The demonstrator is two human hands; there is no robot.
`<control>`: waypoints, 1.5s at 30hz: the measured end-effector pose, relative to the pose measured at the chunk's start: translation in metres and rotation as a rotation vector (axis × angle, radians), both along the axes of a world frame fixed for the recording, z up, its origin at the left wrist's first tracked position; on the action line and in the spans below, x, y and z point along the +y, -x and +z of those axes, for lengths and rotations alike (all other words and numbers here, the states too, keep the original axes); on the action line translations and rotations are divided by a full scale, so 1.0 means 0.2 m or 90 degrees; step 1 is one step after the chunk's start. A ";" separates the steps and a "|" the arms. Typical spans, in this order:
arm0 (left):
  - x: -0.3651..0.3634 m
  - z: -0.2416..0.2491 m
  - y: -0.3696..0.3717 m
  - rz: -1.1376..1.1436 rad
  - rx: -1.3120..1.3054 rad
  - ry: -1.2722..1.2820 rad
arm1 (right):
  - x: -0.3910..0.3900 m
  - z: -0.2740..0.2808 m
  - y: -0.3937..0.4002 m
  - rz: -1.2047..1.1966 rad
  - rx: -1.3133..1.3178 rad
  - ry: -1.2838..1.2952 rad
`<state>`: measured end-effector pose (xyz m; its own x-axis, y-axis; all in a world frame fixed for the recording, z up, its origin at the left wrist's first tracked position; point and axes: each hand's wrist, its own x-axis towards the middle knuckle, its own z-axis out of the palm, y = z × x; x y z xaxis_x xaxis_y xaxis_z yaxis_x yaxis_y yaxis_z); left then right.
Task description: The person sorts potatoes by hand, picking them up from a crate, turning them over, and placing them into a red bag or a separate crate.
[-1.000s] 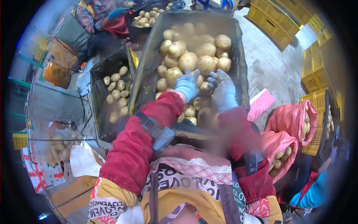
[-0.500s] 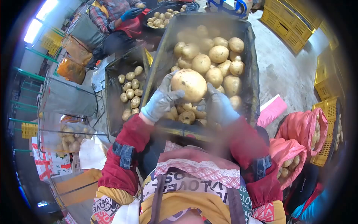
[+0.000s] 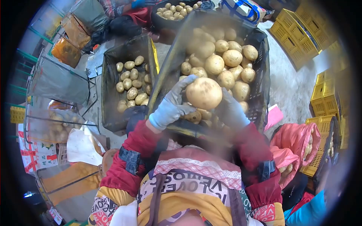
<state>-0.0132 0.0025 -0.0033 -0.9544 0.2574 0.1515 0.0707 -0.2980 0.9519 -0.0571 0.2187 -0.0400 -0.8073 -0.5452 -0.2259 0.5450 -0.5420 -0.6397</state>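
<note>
A large pale potato (image 3: pixel 204 93) with brown blotches is held up over the dark-lined crate (image 3: pixel 160 83) in front of me. My left hand (image 3: pixel 171 106), in a grey-blue glove, has its fingers and thumb around the potato's left side. My gloved right hand (image 3: pixel 233 110) grips the right side, its fingers partly hidden behind the potato. Below and beyond both hands, the crate contains many loose potatoes (image 3: pixel 232 58) of mixed size.
Left of the big crate stands a smaller lined crate (image 3: pixel 110 71) with smaller potatoes. At right are pink sacks (image 3: pixel 296 137) of potatoes and yellow crates (image 3: pixel 292 34). A wire-framed bag stand (image 3: pixel 60 81) is at left. Another person (image 3: pixel 124 26) sits at the top, near a black tub (image 3: pixel 158 23).
The potato has been turned, now showing its blotched face, and both hands remain at it. My left fingers are spread wider. The view has shifted, with the crates appearing lower and the large one farther right.
</note>
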 end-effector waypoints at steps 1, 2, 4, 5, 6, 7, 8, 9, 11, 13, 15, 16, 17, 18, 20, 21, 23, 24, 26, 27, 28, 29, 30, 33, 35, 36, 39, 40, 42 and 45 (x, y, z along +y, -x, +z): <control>0.01 0.01 -0.01 -0.003 0.008 -0.021 | 0.01 0.01 0.00 0.036 -0.029 0.011; 0.00 0.01 -0.01 -0.003 0.008 -0.027 | 0.02 0.03 -0.01 0.071 -0.058 0.023; -0.01 0.00 0.00 -0.001 0.006 0.004 | 0.03 0.10 -0.02 0.131 -0.058 0.060; -0.01 -0.01 0.00 -0.001 0.005 0.000 | 0.03 0.14 -0.02 0.192 -0.057 0.104; -0.01 0.00 -0.01 -0.002 0.002 -0.005 | 0.01 0.18 -0.04 0.193 -0.057 0.100; -0.01 0.00 -0.01 -0.002 0.000 -0.008 | -0.02 0.22 -0.06 0.138 -0.134 0.078; -0.01 -0.01 0.00 0.000 0.000 -0.009 | -0.04 0.23 -0.07 0.082 -0.211 0.057; -0.02 -0.02 0.00 -0.001 0.005 -0.002 | -0.04 0.22 -0.07 0.084 -0.210 0.056; -0.03 -0.03 0.01 -0.005 0.009 0.006 | 0.00 0.16 -0.06 0.135 -0.144 0.114; -0.03 -0.03 0.02 0.030 -0.003 0.165 | 0.03 0.07 -0.01 0.099 -0.075 0.051; -0.01 0.01 0.01 0.019 -0.044 0.132 | 0.04 0.07 0.00 0.064 -0.006 -0.013; -0.01 0.02 0.01 0.010 -0.085 0.099 | 0.03 0.12 -0.01 0.050 0.026 -0.057; -0.01 0.03 0.01 0.009 -0.086 0.100 | 0.03 0.14 -0.01 0.036 0.058 -0.101; -0.02 0.03 0.01 -0.024 -0.127 0.075 | 0.05 0.11 0.00 0.035 0.058 -0.099; -0.03 0.06 0.01 -0.058 -0.169 0.053 | 0.11 0.04 0.02 0.091 0.078 -0.104; -0.04 0.07 0.01 -0.091 -0.224 -0.013 | 0.11 0.03 0.02 0.089 0.077 -0.101; -0.05 0.09 0.01 -0.125 -0.279 -0.076 | 0.11 0.03 0.01 0.080 0.045 -0.105; -0.04 0.09 0.01 -0.104 -0.295 -0.088 | 0.10 0.05 0.00 0.078 0.045 -0.103; -0.04 0.08 0.01 -0.084 -0.311 -0.099 | 0.05 0.13 -0.02 0.072 -0.034 -0.008; -0.05 0.05 0.02 -0.073 -0.276 -0.063 | 0.05 0.09 -0.01 0.072 -0.033 -0.007; -0.05 0.01 0.03 -0.063 -0.240 -0.026 | 0.06 0.02 0.02 0.089 0.168 -0.215; -0.05 -0.03 0.04 -0.064 -0.240 -0.024 | 0.07 -0.03 0.03 0.103 0.370 -0.423; -0.05 -0.07 0.05 -0.016 -0.100 0.085 | 0.06 0.01 0.02 0.101 0.370 -0.423; -0.02 0.01 0.01 -0.034 -0.106 -0.006 | 0.02 0.11 -0.01 -0.016 0.249 -0.136; -0.01 0.05 -0.01 -0.092 -0.252 -0.208 | 0.00 0.07 0.00 -0.083 0.379 -0.112; -0.02 0.05 -0.01 -0.074 -0.218 -0.152 | -0.01 0.07 -0.01 -0.077 0.379 -0.111; -0.03 0.02 0.01 -0.040 -0.177 -0.122 | -0.02 0.07 -0.02 -0.046 0.400 -0.140; -0.04 0.00 0.01 -0.021 -0.169 -0.150 | -0.02 0.08 -0.02 -0.051 0.352 -0.140; -0.10 -0.02 -0.01 0.027 -0.138 -0.196 | -0.02 0.05 0.00 -0.069 0.254 -0.151; -0.29 -0.03 0.01 0.002 -0.123 -0.493 | 0.03 0.02 0.04 -0.107 0.191 -0.217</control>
<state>-0.0156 -0.0564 -0.0095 -0.9827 0.1432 0.1179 -0.0719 -0.8799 0.4698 -0.0658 0.2241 -0.0366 -0.9347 -0.3371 -0.1129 0.2321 -0.3381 -0.9120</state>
